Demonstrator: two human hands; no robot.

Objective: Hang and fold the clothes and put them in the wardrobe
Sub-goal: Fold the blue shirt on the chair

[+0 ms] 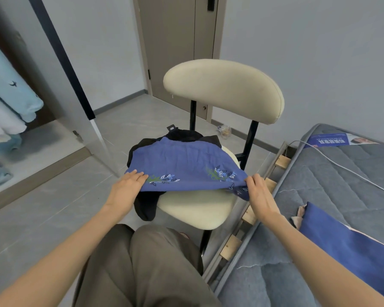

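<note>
A blue garment [184,165] with embroidered leaves lies spread over a black garment [145,204] on the seat of a cream chair [195,209]. My left hand [125,187] lies on the blue garment's near left corner, fingers straight on top of the cloth. My right hand [258,191] pinches the near right corner, lifted slightly off the seat. The black garment sticks out behind the blue one and hangs over the seat's left front edge. The open wardrobe [11,103] at the far left holds hanging light-blue and white clothes.
A bare grey mattress [333,185] on a slatted frame stands to the right, with a blue cloth [346,247] and a white cable on it. A closed door [177,47] is behind the chair. Grey tiled floor lies to the left.
</note>
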